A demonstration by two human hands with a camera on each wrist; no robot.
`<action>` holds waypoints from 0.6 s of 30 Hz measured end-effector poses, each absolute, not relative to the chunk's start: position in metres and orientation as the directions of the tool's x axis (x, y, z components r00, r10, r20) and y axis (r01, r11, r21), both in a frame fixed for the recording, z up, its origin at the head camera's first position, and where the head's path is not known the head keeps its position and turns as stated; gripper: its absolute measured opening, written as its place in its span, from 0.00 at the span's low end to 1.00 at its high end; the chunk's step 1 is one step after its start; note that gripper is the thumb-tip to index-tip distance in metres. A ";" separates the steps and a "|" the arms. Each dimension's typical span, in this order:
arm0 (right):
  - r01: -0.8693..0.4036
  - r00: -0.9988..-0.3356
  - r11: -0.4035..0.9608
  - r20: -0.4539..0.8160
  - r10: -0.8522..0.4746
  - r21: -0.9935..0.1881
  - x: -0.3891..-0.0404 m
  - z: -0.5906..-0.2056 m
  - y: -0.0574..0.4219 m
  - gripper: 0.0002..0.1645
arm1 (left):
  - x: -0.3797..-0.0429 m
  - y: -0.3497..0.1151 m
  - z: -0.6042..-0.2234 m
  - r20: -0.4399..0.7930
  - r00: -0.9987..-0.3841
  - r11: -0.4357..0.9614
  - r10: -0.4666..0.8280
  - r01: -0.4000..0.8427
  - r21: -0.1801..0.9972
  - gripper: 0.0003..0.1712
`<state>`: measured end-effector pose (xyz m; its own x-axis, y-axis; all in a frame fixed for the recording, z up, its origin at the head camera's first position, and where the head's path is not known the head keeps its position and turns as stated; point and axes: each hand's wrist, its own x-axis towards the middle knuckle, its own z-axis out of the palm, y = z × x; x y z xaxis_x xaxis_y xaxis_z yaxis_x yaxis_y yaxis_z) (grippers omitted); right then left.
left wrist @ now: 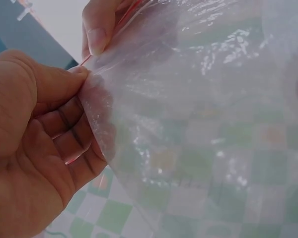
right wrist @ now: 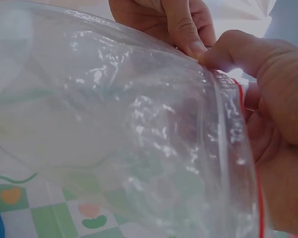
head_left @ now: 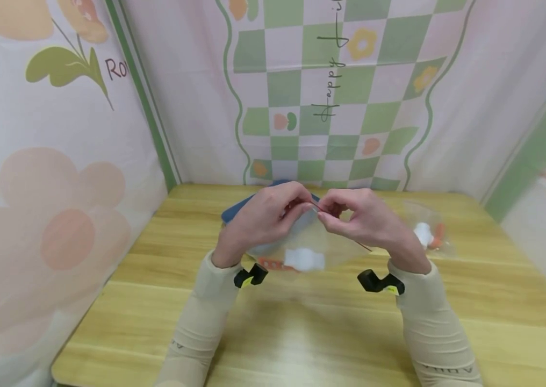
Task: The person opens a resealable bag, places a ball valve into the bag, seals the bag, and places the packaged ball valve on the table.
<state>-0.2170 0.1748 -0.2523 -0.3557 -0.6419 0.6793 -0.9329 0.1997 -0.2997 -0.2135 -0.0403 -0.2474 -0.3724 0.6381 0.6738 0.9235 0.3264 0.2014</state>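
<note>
A clear zip bag (head_left: 338, 244) with a red line (right wrist: 260, 198) along its mouth hangs between both hands. My left hand (head_left: 270, 215) pinches one corner of that edge between thumb and fingers. Close beside it, my right hand (head_left: 367, 217) pinches the same edge with thumb and forefinger. In the left wrist view the two thumbs nearly meet on the plastic (left wrist: 198, 99). A white piece (head_left: 304, 259) and an orange strip with holes (head_left: 272, 263) show low in the head view, at the bag's lower end; whether they are inside it I cannot tell.
Behind the hands lies a blue flat object (head_left: 236, 209), mostly covered. To the right, a second clear bag (head_left: 447, 247) with white and orange pieces rests on the wooden table (head_left: 157, 322). Printed curtains (head_left: 195, 107) hang along the back and sides.
</note>
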 end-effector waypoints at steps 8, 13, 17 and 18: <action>-0.934 -0.355 0.209 0.678 -0.644 -0.290 -0.217 -0.253 0.175 0.12 | -0.214 -0.044 -0.246 0.682 -0.373 0.331 0.629 0.922 0.199 0.02; -0.932 -0.360 0.214 0.668 -0.652 -0.293 -0.217 -0.252 0.175 0.12 | -0.214 -0.047 -0.245 0.687 -0.366 0.326 0.628 0.925 0.195 0.02; -0.931 -0.361 0.219 0.656 -0.662 -0.291 -0.217 -0.252 0.176 0.12 | -0.215 -0.049 -0.244 0.693 -0.363 0.330 0.623 0.925 0.188 0.03; -0.932 -0.360 0.218 0.655 -0.665 -0.291 -0.217 -0.252 0.177 0.12 | -0.215 -0.049 -0.244 0.696 -0.362 0.331 0.620 0.925 0.185 0.03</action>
